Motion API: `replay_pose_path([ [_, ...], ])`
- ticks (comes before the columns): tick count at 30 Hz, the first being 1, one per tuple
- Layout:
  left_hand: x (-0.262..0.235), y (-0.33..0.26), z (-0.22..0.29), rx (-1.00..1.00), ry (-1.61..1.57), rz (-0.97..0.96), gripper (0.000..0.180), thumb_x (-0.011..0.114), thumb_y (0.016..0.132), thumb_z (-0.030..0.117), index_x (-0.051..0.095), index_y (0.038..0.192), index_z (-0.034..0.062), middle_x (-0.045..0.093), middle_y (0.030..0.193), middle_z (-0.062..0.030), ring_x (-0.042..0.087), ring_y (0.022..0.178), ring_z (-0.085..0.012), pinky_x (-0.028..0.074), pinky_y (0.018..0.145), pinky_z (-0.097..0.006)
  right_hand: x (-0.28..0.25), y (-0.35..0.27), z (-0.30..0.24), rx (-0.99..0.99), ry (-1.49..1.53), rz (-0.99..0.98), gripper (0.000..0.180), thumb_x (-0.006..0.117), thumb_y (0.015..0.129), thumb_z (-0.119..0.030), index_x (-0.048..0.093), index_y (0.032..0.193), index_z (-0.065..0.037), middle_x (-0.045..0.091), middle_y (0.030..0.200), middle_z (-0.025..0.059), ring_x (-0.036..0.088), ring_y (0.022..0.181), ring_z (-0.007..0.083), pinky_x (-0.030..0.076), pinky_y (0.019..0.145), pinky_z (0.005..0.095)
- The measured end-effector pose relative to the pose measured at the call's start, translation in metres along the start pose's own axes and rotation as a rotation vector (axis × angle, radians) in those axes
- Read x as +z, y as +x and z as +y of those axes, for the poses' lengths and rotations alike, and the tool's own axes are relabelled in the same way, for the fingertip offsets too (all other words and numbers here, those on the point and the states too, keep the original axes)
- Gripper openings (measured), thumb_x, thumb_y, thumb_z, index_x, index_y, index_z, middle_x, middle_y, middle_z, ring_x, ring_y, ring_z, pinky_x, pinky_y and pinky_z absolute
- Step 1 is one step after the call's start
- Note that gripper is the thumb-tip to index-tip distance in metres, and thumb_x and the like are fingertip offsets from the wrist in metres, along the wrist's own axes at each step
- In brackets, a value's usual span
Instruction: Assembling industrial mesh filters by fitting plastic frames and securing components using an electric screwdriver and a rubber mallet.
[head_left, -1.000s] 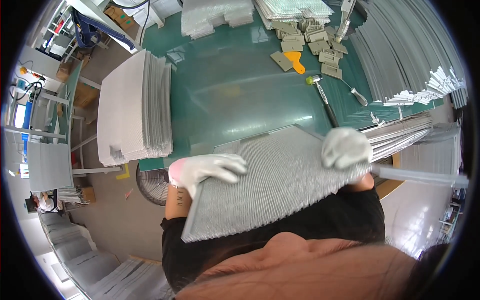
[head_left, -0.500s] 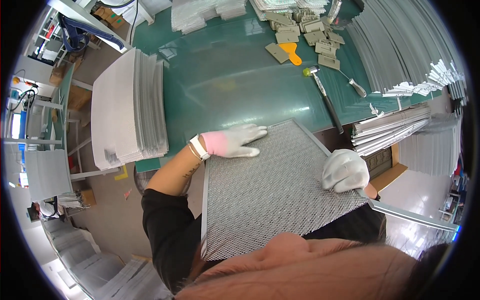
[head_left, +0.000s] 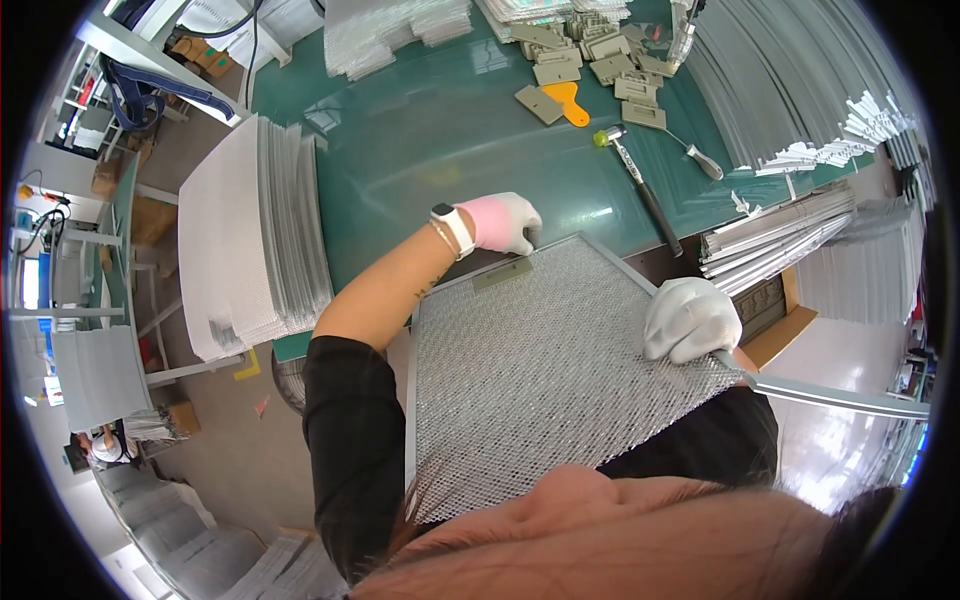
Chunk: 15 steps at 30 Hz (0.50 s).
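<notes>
Head view | I see the mesh filter panel (head_left: 545,370) at frame centre, half on the green tabletop (head_left: 420,130), long axis running upper right to lower left | left hand (head_left: 500,222) curled on its top edge | right hand (head_left: 690,318) closed over its right corner, beside a metal strip (head_left: 840,398) | both equally near.

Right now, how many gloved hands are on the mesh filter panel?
2. The left hand grips the far edge of the mesh filter panel; the right hand holds its right edge. No other hands show.
</notes>
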<state>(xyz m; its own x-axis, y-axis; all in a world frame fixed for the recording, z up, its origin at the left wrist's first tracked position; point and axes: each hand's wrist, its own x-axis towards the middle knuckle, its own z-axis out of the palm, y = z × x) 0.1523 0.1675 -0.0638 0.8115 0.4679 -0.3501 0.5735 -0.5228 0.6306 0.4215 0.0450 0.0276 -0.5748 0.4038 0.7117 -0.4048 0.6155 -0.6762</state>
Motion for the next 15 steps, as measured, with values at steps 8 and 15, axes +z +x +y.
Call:
replay_pose_path([
  [8, -0.003, 0.023, 0.009, -0.220, 0.094, -0.214, 0.024, 0.073, 0.073, 0.020, 0.073, 0.093, 0.0053, 0.073, 0.083, -0.0085, 0.069, 0.074, -0.0201, 0.054, 0.066, -0.034, 0.004, 0.003, 0.007, 0.026, 0.064, 0.038, 0.026, 0.060, 0.093, -0.026, 0.063, 0.077, -0.006, 0.071, 0.084, 0.0116, 0.067, 0.071, 0.0256, 0.056, 0.063, 0.0365],
  [15, -0.002, 0.005, -0.029, -0.001, -0.207, -0.199, 0.033, 0.073, 0.076, 0.017, 0.072, 0.107, 0.0051, 0.073, 0.092, -0.0100, 0.068, 0.082, -0.0202, 0.053, 0.074, -0.032, -0.008, 0.010, 0.026, -0.250, 0.126, -0.126, 0.074, 0.047, 0.091, -0.070, 0.056, 0.087, 0.004, 0.066, 0.082, 0.0228, 0.065, 0.059, 0.0285, 0.055, 0.048, 0.0346],
])
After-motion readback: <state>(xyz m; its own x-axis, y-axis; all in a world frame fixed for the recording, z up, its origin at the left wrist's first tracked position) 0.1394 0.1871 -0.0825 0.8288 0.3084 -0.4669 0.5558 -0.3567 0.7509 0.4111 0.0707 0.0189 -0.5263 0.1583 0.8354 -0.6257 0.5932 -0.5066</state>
